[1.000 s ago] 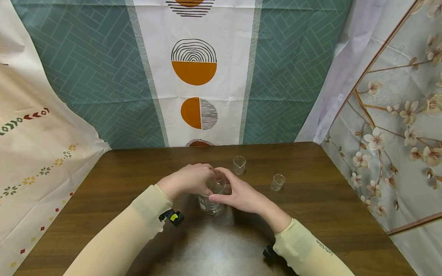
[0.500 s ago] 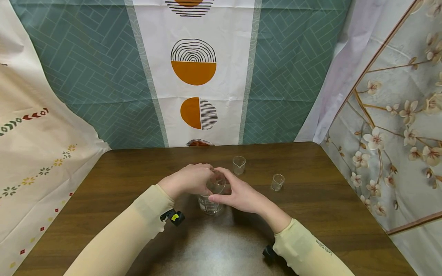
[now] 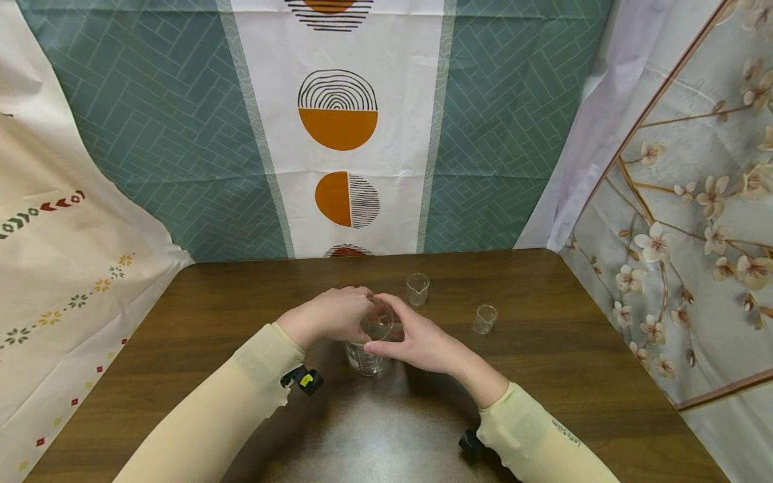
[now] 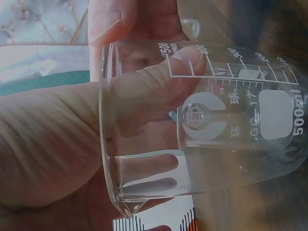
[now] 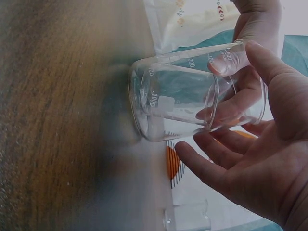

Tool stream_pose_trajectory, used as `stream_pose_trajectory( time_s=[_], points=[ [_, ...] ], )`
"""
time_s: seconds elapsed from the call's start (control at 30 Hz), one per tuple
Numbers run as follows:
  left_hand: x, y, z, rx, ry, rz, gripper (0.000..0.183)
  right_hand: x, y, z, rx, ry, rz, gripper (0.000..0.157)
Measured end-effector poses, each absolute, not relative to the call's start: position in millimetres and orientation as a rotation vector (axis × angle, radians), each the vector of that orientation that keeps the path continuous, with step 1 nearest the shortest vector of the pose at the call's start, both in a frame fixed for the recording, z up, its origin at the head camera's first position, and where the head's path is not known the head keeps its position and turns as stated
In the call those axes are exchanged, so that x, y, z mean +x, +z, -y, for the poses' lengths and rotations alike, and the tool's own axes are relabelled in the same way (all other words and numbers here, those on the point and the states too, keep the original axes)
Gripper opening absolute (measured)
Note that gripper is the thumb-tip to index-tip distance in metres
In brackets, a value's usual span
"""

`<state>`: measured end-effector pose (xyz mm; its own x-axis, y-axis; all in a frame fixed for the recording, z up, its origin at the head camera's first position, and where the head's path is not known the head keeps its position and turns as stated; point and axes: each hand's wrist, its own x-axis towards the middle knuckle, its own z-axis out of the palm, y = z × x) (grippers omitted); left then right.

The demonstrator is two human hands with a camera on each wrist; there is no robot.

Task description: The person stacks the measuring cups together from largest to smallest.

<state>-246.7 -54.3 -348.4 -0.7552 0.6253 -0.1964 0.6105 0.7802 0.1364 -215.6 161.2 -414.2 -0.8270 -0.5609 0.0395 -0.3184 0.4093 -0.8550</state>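
A large clear glass beaker (image 3: 365, 363) with white 500 ml markings stands upright on the table, a smaller beaker (image 5: 180, 91) nested within it. From above, my left hand (image 3: 332, 314) reaches in past the large beaker's rim. Its thumb and fingers pinch the smaller beaker near its upper edge, seen through the glass in the right wrist view. My right hand (image 3: 423, 341) grips the large beaker near the rim from the right, thumb on the near side. In the head view, the hands cover most of the upper glass.
Two small glass beakers stand on the wooden table (image 3: 241, 295): one farther back (image 3: 417, 290), another to the right (image 3: 486, 319). Behind the table hangs a green and white patterned cloth (image 3: 513, 134). More patterned cloth (image 3: 72, 268) hangs along the left side.
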Motion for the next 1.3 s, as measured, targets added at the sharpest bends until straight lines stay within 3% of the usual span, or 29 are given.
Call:
stream_pose_trajectory(
  time_s=[1.3],
  points=[
    [-246.8,-344.3,55.1,1.089,0.115,-2.703,0.036,-216.0,-414.9,-162.1,-0.756,-1.377,-2.411,0.093]
  ],
)
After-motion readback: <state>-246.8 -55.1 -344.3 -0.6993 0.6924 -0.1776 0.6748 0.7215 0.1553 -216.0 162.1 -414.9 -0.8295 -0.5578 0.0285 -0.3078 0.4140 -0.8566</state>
